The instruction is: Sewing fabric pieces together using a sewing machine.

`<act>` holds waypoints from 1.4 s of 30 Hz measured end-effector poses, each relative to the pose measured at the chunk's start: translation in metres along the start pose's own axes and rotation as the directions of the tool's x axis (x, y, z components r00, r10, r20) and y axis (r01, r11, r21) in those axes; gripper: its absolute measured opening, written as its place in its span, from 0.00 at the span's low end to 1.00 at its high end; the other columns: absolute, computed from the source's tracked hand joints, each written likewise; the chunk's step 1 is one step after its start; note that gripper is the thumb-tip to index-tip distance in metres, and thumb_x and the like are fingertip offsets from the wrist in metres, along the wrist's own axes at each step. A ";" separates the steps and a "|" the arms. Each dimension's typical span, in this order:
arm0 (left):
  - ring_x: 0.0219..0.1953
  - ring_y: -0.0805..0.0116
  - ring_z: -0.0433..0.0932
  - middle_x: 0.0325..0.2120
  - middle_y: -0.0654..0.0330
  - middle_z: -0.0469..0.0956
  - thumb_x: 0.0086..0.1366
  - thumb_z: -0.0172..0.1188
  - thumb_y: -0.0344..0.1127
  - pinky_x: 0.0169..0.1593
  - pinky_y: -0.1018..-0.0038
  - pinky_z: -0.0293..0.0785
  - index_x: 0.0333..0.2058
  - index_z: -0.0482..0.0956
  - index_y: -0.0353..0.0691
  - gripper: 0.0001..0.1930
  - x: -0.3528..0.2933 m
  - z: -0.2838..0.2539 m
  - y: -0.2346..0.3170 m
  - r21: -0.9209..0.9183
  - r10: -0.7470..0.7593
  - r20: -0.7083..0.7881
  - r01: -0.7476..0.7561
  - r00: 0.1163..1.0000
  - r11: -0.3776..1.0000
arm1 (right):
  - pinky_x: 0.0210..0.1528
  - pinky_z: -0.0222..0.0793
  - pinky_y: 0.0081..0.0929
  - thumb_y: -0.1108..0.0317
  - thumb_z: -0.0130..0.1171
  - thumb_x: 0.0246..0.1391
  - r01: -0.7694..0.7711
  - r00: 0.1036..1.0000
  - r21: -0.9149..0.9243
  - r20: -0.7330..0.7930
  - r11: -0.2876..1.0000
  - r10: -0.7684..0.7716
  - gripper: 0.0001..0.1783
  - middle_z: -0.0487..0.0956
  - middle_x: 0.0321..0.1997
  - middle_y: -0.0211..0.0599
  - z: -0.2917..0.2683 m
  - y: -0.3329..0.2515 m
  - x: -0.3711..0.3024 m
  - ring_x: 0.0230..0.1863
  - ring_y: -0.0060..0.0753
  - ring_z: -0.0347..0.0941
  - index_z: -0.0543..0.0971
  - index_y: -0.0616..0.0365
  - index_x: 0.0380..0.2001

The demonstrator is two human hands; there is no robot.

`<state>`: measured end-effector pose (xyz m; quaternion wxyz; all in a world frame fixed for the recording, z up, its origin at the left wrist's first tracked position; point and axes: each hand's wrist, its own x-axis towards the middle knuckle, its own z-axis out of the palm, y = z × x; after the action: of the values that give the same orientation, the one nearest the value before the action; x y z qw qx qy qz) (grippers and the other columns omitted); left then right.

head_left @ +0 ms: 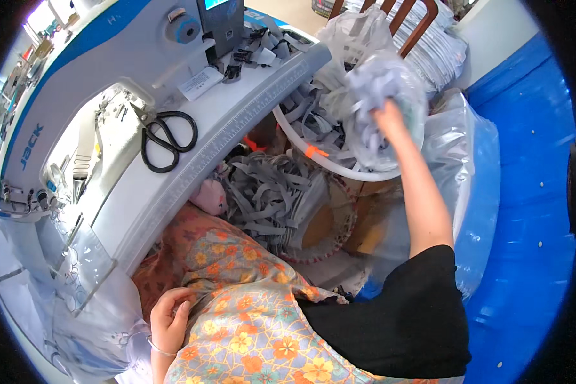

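Stretched out to the far right, my right hand is closed on a bundle of whitish strips, over a clear plastic bag. Motion blurs the bundle, and my fingertips are hidden in it. The bag sits in a round white-rimmed basket with grey strips. My left hand rests by my lap on the flowered apron, fingers loosely bent and thumb apart, with nothing seen in it. Under the table edge, a heap of grey strips lies in a second round container.
A white and blue sewing machine stands on the table at left. Black-handled scissors lie on the tabletop, with black buckles and grey strips farther back. A wooden chair and blue wall panel bound the right side.
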<state>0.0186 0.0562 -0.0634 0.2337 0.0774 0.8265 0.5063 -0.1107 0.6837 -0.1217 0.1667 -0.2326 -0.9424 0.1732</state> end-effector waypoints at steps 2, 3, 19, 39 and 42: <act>0.45 0.68 0.78 0.42 0.55 0.81 0.67 0.52 0.23 0.52 0.74 0.72 0.48 0.78 0.29 0.12 -0.003 -0.002 -0.003 -0.041 0.002 -0.008 -0.003 1.000 0.999 | 0.57 0.71 0.42 0.66 0.64 0.51 -0.134 0.985 0.113 0.126 0.985 0.120 0.28 0.81 0.51 0.56 0.016 0.005 -0.020 0.55 0.55 0.77 0.76 0.55 0.57; 0.45 0.68 0.78 0.43 0.55 0.81 0.67 0.52 0.23 0.52 0.74 0.72 0.48 0.78 0.30 0.12 -0.006 -0.003 -0.005 -0.072 0.014 -0.017 -0.015 1.000 0.997 | 0.59 0.70 0.38 0.66 0.65 0.51 -0.163 0.983 0.163 0.111 0.973 0.146 0.27 0.81 0.53 0.54 0.017 0.009 -0.020 0.56 0.53 0.76 0.78 0.51 0.57; 0.45 0.69 0.78 0.43 0.56 0.81 0.66 0.53 0.21 0.52 0.74 0.72 0.47 0.78 0.30 0.12 -0.011 -0.011 -0.016 -0.044 0.063 -0.061 -0.065 0.996 0.997 | 0.31 0.69 0.20 0.61 0.58 0.61 -0.060 0.992 0.451 -0.076 0.891 0.105 0.14 0.85 0.36 0.26 -0.079 -0.032 -0.006 0.27 0.19 0.75 0.84 0.53 0.46; 0.41 0.66 0.82 0.41 0.53 0.82 0.62 0.57 0.21 0.47 0.74 0.76 0.45 0.80 0.31 0.12 0.003 -0.007 -0.025 0.018 0.048 -0.075 -0.047 0.996 0.999 | 0.53 0.73 0.31 0.63 0.62 0.57 -0.113 0.972 0.145 0.222 0.983 0.079 0.21 0.84 0.48 0.45 0.026 0.028 -0.009 0.49 0.38 0.81 0.80 0.59 0.53; 0.42 0.65 0.81 0.41 0.53 0.82 0.63 0.57 0.21 0.47 0.73 0.76 0.46 0.80 0.31 0.13 0.007 -0.008 -0.024 0.009 0.057 -0.039 -0.057 0.998 0.998 | 0.42 0.74 0.24 0.67 0.61 0.58 -0.257 0.943 0.300 0.284 0.919 0.172 0.15 0.85 0.40 0.32 -0.007 0.012 -0.024 0.38 0.23 0.80 0.82 0.60 0.48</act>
<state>0.0113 0.0411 -0.0836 0.2027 0.0919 0.8303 0.5110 -0.0834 0.6839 -0.1260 0.0624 -0.2798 -0.8815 0.3752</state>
